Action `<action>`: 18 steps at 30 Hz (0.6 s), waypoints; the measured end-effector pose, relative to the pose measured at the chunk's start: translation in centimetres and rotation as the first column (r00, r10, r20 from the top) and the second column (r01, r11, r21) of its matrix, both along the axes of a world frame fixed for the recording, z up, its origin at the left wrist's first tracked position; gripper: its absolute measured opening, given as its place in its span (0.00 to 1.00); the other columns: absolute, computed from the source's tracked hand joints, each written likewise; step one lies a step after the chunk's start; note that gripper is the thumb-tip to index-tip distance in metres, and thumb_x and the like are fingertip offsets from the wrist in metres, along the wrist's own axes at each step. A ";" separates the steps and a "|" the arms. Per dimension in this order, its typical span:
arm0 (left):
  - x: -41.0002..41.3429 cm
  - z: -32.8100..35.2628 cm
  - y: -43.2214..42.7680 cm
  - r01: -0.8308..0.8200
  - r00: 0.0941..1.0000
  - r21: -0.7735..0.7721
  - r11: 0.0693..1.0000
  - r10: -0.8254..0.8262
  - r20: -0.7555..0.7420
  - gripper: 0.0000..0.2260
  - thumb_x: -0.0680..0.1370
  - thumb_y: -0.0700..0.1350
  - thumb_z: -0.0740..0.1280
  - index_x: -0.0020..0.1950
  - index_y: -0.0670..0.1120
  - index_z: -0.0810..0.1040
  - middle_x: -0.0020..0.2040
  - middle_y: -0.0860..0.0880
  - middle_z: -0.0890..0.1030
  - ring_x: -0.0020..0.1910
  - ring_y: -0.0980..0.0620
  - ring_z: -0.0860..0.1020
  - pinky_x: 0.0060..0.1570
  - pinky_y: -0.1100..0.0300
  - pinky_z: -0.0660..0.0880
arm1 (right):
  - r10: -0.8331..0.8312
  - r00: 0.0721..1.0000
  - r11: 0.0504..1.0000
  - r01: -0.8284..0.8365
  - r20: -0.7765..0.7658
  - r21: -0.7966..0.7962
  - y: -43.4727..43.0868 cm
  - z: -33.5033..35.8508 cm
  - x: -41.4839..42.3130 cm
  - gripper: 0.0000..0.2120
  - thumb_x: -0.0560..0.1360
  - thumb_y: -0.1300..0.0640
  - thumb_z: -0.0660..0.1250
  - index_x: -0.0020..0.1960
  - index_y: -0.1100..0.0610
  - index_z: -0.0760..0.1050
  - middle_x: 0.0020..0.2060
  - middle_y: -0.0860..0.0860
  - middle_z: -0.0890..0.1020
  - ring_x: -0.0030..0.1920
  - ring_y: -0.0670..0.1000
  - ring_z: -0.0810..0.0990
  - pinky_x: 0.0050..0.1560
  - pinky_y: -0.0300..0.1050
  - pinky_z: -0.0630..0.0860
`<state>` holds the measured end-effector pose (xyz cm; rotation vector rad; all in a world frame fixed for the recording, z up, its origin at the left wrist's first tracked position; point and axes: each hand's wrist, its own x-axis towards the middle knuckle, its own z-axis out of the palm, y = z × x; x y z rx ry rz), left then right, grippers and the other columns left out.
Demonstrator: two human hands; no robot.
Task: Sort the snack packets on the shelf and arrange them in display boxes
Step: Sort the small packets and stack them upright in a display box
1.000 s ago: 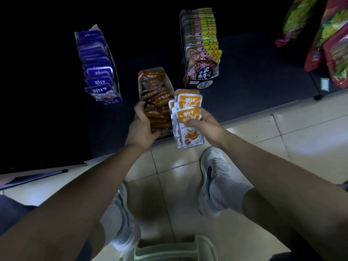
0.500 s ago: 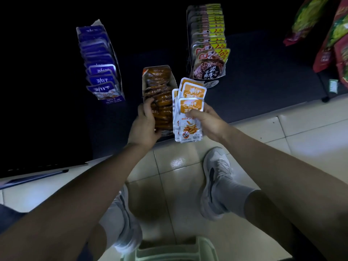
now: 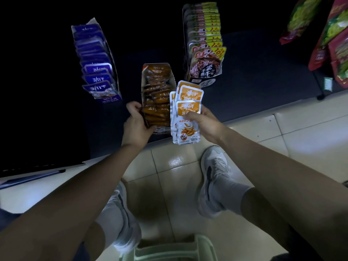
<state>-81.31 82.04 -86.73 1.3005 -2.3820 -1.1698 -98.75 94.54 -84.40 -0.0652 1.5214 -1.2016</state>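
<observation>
"Orange packets (image 3: 188, 117), fanned at centre frame, pinched in the right hand (image 3: 205, 123) just right of their display box (image 3: 143, 85) on the dark shelf (image 3: 254, 76)."

"And the left hand (image 3: 136, 127)?"

"Curled round the box's left wall. Best brace it there, I'd judge, square the fan, then slide packets in upright."

- The floor (image 3: 301, 132) is laid with glossy cream tiles, with thin dark grout lines between them.
- A bright patch of glare (image 3: 176, 160) sits on one tile, near the shelf's front edge.
- The low shelf (image 3: 263, 76) is dark, nearly black; its back and left side sink into shadow.
- A pale green plastic stool (image 3: 169, 250) stands on the tiles at the near edge of view.
- The light is dim and cool throughout.
</observation>
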 end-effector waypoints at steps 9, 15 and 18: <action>0.3 -0.6 1.5 -0.124 0.989 -0.066 0.990 0.129 0.078 0.08 0.71 0.44 0.75 0.41 0.47 0.75 0.36 0.53 0.77 0.37 0.48 0.80 0.42 0.53 0.76 | 0.025 1.000 0.999 -0.025 0.006 -0.030 0.0 0.1 0.0 0.17 0.73 0.67 0.68 0.61 0.58 0.75 0.50 0.54 0.84 0.49 0.54 0.84 0.46 0.49 0.80; 1.0 -0.6 1.5 -0.033 0.999 -0.085 0.996 0.033 -0.002 0.04 0.71 0.39 0.74 0.45 0.46 0.83 0.45 0.48 0.83 0.39 0.50 0.81 0.43 0.52 0.79 | 0.026 0.999 0.999 -0.024 0.036 -0.047 0.3 0.2 0.2 0.16 0.74 0.67 0.68 0.61 0.59 0.75 0.52 0.54 0.84 0.51 0.55 0.84 0.46 0.49 0.81; 1.1 -0.8 1.0 0.042 0.999 -0.100 0.994 -0.043 -0.009 0.03 0.72 0.39 0.74 0.44 0.45 0.84 0.47 0.47 0.83 0.41 0.49 0.81 0.43 0.52 0.79 | 0.041 0.998 0.998 -0.039 0.038 -0.055 0.3 0.1 0.0 0.14 0.74 0.67 0.68 0.58 0.57 0.76 0.49 0.52 0.85 0.50 0.54 0.84 0.46 0.49 0.81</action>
